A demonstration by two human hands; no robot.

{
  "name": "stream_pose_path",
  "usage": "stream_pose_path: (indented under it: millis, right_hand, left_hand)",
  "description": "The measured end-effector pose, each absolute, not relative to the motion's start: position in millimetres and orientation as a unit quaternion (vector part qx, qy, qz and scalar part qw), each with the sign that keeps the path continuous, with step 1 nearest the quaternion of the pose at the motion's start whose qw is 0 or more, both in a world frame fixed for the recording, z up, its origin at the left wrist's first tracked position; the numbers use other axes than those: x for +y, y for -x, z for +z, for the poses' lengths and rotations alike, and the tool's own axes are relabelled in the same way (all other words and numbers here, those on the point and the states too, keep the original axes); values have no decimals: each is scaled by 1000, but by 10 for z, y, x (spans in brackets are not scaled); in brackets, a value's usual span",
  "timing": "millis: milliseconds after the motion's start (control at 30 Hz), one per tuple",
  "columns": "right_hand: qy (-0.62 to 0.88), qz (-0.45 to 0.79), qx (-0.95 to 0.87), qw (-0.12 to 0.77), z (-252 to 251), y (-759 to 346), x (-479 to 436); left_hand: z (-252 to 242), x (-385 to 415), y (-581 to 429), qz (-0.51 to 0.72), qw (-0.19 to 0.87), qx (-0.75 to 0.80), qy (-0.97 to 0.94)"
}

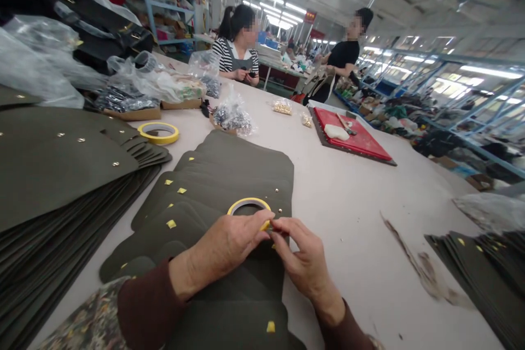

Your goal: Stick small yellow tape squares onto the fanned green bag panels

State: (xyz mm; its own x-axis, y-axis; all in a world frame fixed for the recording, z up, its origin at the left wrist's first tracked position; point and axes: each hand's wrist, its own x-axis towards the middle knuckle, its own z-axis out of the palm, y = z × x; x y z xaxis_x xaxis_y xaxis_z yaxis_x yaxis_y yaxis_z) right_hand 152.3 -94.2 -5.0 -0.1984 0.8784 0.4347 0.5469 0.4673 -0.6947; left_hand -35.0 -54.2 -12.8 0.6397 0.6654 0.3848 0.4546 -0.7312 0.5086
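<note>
My left hand (225,240) is closed, with thumb and fingertips pinching a small bit of yellow tape (265,225). My right hand (303,257) meets it there, its thumb and index finger pressed together at the tape's end. Just behind my left fingers is a roll of yellow tape (248,202), its lower part hidden; whether the hand also grips the roll cannot be made out. Both hands are over a fanned stack of dark olive panels (241,158). Small yellow tape pieces (181,191) dot the panels, and gold studs (279,210) show near their right edge.
More olive panels (57,153) are piled at left, beside another tape roll (158,133). Bags of small parts (233,112) line the back. A red board (353,134) carries a hammer. Further panels (488,273) lie at right. Two people are beyond the table.
</note>
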Motion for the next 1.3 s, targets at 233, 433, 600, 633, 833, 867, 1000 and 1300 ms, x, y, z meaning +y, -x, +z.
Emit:
stream_pose_path:
  millis: [233, 433, 600, 633, 833, 867, 1000, 1300]
  right_hand:
    - [481, 82, -773, 405, -152, -1476, -928]
    - [565, 177, -683, 428, -89, -1424, -933]
    - [615, 392, -491, 478, -103, -1601, -796]
    - [616, 411, -472, 479, -139, -1659, -768]
    - [612, 445, -478, 446, -362, -1804, -692]
    - [614, 445, -482, 438, -373, -1796, -689]
    - [619, 440, -483, 435, -367, -1774, -692]
    - [624, 429, -483, 441, -384, -1774, -695]
  left_hand:
    - [-127, -552, 331, 256, 174, 325, -894]
    - [-57, -560, 285, 269, 123, 333, -895]
    - [-5, -574, 225, 302, 89, 325, -892]
    - [-24, -561, 219, 286, 82, 342, -892]
    - [-140, -501, 214, 139, 39, 382, -913]
    - [-120, -513, 219, 134, 46, 382, -913]
    - [31, -618, 269, 101, 64, 360, -925]
    - [127, -792, 367, -1, 181, 316, -931]
